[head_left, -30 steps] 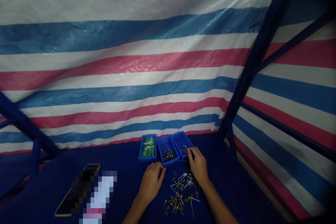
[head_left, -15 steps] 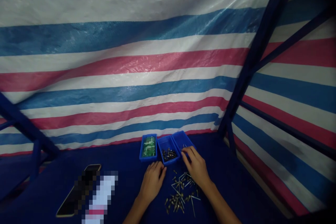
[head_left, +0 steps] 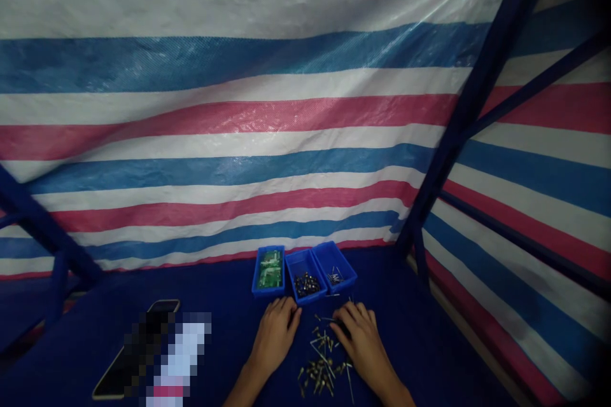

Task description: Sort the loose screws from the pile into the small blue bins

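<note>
My right hand (head_left: 361, 338) reaches down over a loose pile of small metal pieces (head_left: 322, 372), thumb and fingers apart. Near its thumb and index finger lies a thin silver pin (head_left: 327, 319), and I cannot tell whether they touch it. The pile mixes long thin pins with short brassy pieces that look like screws. My left hand (head_left: 275, 334) rests on the blue table with its thumb apart, just before the middle blue bin (head_left: 305, 297), which holds dark, shiny small pieces. Several silver pins (head_left: 336, 276) lie in the right blue bin (head_left: 344, 248).
The left blue bin (head_left: 255, 276) holds green pieces like circuit boards. On the left of the table (head_left: 224, 318) lie a phone (head_left: 112, 372) and a blurred-out white item (head_left: 179, 356). Striped plastic sheeting (head_left: 238, 140) and a blue metal frame (head_left: 443, 152) enclose the table.
My right hand has moved from the right bin back toward me, onto the pile. The pins in that bin now show. My left hand stays in place; the view shifted slightly.
</note>
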Action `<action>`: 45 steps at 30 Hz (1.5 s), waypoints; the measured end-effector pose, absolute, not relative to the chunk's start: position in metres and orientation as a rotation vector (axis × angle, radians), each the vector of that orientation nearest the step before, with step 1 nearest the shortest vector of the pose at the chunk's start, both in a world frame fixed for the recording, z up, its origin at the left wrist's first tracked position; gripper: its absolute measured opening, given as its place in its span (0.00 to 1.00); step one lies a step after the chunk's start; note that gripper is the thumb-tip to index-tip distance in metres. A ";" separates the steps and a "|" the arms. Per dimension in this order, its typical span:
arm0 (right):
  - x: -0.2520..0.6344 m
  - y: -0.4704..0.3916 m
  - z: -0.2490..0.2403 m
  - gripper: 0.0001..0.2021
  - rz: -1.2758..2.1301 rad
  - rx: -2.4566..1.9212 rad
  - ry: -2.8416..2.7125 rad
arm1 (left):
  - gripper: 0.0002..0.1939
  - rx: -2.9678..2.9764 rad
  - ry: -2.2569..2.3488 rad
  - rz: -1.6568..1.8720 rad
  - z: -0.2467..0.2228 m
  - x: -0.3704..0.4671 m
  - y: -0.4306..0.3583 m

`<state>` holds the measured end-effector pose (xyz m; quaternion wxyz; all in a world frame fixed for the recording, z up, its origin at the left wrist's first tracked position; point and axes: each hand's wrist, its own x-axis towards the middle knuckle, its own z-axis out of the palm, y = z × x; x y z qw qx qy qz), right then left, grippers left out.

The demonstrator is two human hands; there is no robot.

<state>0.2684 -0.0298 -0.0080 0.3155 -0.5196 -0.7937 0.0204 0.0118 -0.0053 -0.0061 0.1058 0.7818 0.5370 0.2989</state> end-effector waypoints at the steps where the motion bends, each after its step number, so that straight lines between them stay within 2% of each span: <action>1: 0.268 -0.029 -0.009 0.06 0.060 -1.371 -2.086 | 0.13 2.303 1.582 0.880 -0.006 0.012 -0.005; 14: 0.267 -0.030 -0.006 0.11 0.213 -1.361 -2.029 | 0.12 2.288 1.577 0.846 -0.001 0.012 -0.005; 23: 0.261 -0.034 -0.012 0.12 0.389 -1.396 -1.696 | 0.12 2.302 1.580 0.877 -0.006 0.011 -0.006; 27: 0.260 -0.032 -0.015 0.11 0.344 -1.344 -1.695 | 0.13 2.315 1.580 0.872 -0.006 0.011 -0.006; 31: 0.261 -0.030 -0.012 0.16 0.309 -1.280 -1.773 | 0.13 2.318 1.572 0.882 -0.005 0.011 -0.006; 45: 0.260 -0.035 -0.009 0.10 0.322 -1.316 -1.764 | 0.13 2.351 1.570 0.839 -0.003 0.011 -0.007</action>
